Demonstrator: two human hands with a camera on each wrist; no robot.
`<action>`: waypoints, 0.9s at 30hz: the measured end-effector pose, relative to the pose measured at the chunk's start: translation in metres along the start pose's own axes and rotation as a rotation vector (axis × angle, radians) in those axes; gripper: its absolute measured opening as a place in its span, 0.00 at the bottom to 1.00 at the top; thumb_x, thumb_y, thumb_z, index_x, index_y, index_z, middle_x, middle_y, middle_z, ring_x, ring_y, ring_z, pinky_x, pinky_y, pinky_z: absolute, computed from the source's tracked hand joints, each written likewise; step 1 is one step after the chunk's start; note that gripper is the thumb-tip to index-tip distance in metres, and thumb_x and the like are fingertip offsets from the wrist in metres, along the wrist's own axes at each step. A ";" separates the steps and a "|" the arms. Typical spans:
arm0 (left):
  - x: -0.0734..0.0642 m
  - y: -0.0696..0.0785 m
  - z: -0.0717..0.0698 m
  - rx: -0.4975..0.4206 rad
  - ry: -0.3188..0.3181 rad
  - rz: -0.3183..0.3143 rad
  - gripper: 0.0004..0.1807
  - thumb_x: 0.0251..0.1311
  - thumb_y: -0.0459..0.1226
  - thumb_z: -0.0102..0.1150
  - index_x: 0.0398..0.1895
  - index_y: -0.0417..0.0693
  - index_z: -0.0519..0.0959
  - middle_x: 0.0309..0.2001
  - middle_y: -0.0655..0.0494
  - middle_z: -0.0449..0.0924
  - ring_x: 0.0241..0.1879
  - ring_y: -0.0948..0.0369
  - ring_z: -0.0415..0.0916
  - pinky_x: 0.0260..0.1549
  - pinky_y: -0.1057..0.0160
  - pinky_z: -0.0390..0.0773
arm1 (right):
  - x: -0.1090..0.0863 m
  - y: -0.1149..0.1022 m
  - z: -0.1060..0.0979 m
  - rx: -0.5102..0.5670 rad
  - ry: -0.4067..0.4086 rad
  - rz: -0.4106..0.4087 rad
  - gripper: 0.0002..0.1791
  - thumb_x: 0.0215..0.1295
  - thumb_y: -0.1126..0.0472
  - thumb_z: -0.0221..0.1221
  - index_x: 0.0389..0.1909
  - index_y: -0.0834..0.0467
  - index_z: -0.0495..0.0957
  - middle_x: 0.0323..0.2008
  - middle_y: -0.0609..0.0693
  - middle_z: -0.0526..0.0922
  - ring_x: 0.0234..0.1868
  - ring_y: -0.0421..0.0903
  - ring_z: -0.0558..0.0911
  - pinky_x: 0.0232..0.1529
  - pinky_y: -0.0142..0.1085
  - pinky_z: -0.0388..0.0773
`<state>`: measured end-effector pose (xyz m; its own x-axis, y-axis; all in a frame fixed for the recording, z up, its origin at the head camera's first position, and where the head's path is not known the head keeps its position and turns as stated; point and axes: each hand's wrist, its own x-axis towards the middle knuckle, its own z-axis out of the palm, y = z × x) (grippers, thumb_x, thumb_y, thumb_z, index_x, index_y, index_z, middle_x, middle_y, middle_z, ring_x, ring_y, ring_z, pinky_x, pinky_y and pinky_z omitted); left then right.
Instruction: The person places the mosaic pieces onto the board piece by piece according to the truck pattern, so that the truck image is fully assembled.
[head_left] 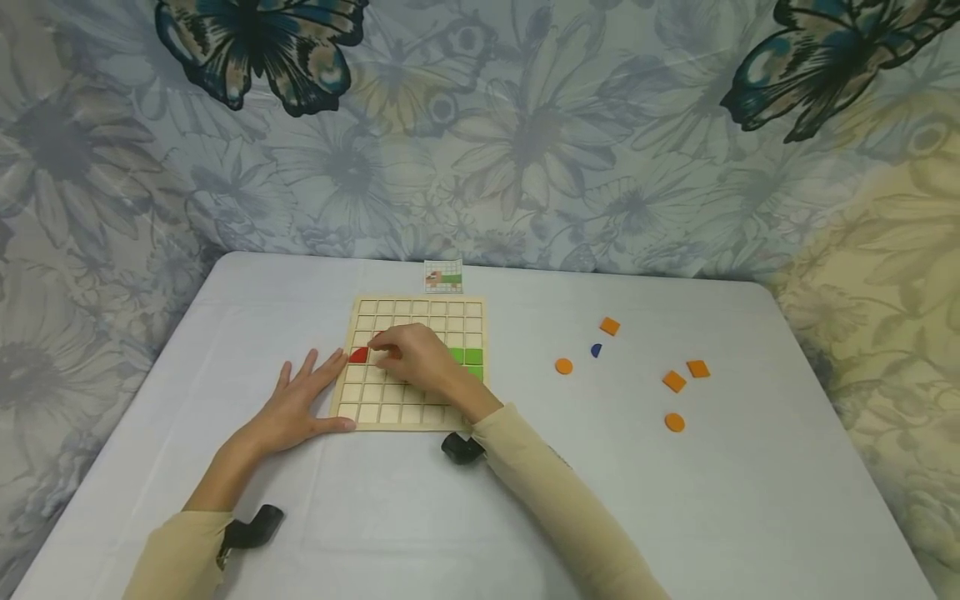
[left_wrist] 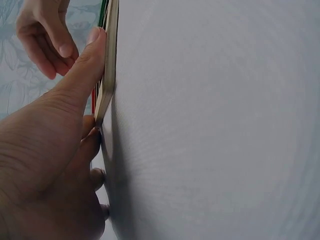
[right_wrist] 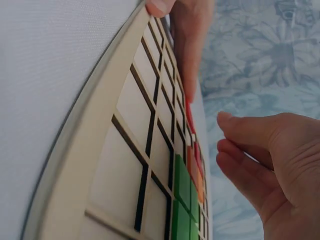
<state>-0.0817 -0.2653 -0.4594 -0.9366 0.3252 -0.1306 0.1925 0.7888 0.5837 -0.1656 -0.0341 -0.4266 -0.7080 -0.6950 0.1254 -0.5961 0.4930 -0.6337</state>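
Note:
A pale wooden grid board lies on the white table. My left hand rests with spread fingers at its left edge, thumb at the near left corner. Over the middle of the board, my right hand is raised with bent fingers. The right wrist view shows a gap between its thumb and fingers, with nothing visible there. A red rounded piece sits in a cell at the left edge, by the right fingertips. Green square pieces fill cells on the right, and an orange piece shows beyond them.
A small printed pattern card lies behind the board. Loose on the right are orange squares, orange discs and a blue half-disc. A flower-patterned backdrop stands behind the table.

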 end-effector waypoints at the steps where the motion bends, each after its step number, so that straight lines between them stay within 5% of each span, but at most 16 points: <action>1: 0.000 0.000 0.000 0.002 -0.003 -0.002 0.60 0.48 0.62 0.68 0.78 0.48 0.50 0.78 0.47 0.46 0.76 0.41 0.29 0.69 0.38 0.22 | -0.003 0.001 -0.001 0.016 0.001 -0.005 0.15 0.64 0.63 0.65 0.52 0.60 0.83 0.49 0.48 0.85 0.45 0.39 0.83 0.47 0.24 0.76; 11: -0.002 0.002 0.001 0.003 0.019 0.002 0.59 0.48 0.61 0.69 0.78 0.46 0.51 0.77 0.45 0.47 0.76 0.39 0.30 0.69 0.38 0.22 | -0.025 -0.003 -0.020 0.090 0.036 -0.112 0.16 0.62 0.64 0.66 0.50 0.64 0.83 0.48 0.52 0.86 0.48 0.46 0.84 0.51 0.30 0.78; 27: -0.003 0.005 0.000 -0.006 0.017 -0.010 0.60 0.48 0.60 0.70 0.78 0.45 0.51 0.78 0.44 0.46 0.76 0.40 0.29 0.69 0.39 0.21 | -0.057 0.019 -0.056 0.099 0.152 -0.105 0.17 0.60 0.68 0.67 0.51 0.63 0.83 0.48 0.54 0.86 0.47 0.50 0.85 0.51 0.31 0.79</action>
<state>-0.0782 -0.2620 -0.4556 -0.9433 0.3086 -0.1226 0.1817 0.7886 0.5875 -0.1577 0.0441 -0.4030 -0.6974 -0.6490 0.3040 -0.6349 0.3628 -0.6821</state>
